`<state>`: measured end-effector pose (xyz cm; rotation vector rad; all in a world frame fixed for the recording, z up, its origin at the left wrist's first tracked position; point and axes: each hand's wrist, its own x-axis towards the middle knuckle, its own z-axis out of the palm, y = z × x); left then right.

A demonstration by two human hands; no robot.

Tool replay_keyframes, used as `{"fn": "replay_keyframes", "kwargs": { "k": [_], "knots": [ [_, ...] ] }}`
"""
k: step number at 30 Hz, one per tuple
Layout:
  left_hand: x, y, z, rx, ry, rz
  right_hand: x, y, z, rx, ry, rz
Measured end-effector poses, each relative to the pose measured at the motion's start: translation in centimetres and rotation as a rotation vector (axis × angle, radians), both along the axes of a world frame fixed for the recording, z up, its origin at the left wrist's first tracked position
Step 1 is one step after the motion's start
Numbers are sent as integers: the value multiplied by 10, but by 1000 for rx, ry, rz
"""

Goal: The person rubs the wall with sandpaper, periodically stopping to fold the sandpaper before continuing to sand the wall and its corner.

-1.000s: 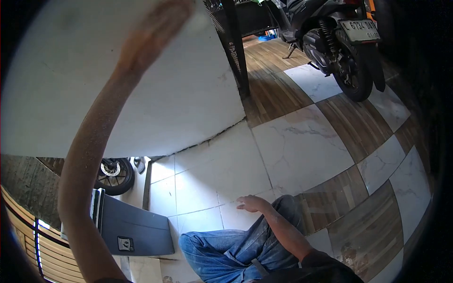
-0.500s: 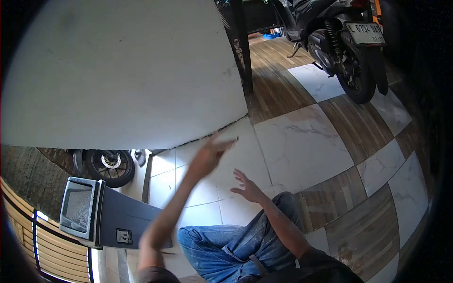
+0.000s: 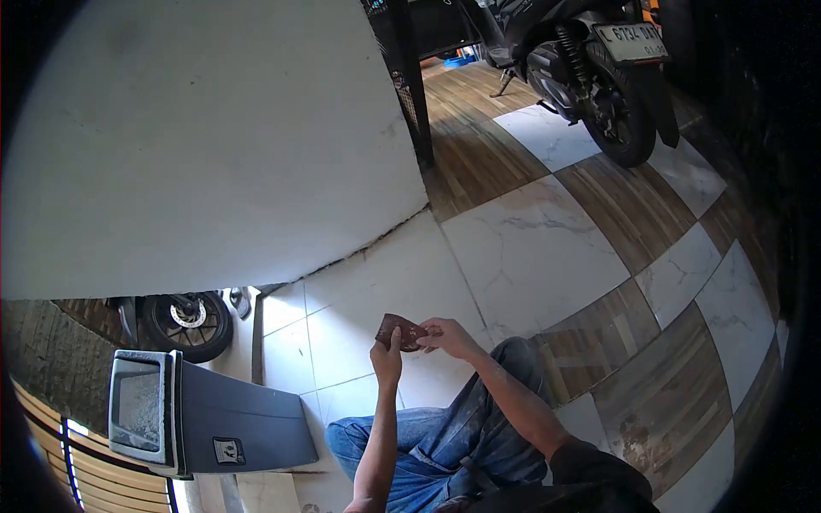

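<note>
A small brown sheet [image 3: 402,330], like a piece of sandpaper, is held between both hands above my knee. My left hand [image 3: 387,356] pinches its lower left edge with the thumb on top. My right hand [image 3: 447,336] grips its right edge with the fingertips. Both hands hover over the white floor tiles, in front of my leg in blue jeans [image 3: 445,436]. The white wall [image 3: 197,145] rises just beyond them.
A grey panel with a square frame [image 3: 197,415] lies on the floor at the lower left, near a small wheel [image 3: 186,321]. A parked motorcycle [image 3: 590,68] stands at the upper right. A dark post [image 3: 409,85] meets the checkered tile floor [image 3: 547,248].
My left arm came down from high on the wall to my lap. My right hand lifted off the knee, and both hands now hold the brown sheet.
</note>
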<state>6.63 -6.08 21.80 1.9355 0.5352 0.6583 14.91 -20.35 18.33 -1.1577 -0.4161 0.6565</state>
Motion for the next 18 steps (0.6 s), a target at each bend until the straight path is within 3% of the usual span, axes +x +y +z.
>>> {"fn": "replay_keyframes", "kwargs": {
  "k": [3,6,9,12,14,18],
  "knots": [
    [-1,3,6,-34,72,-63,2,1,-2,-26,-46,37],
    [-3,6,18,-232,-179,-107,8,-4,-5,-131,-117,31],
    [-15,17,44,-87,122,-170,10,-8,-7,-97,-110,65],
    [-23,31,35,-217,200,-307,9,-8,2,-143,-192,77],
    [-30,28,34,-235,206,-289,7,-5,6,81,-92,-1],
    [-34,22,29,-285,172,-271,-7,4,11,186,76,154]
  ]
}}
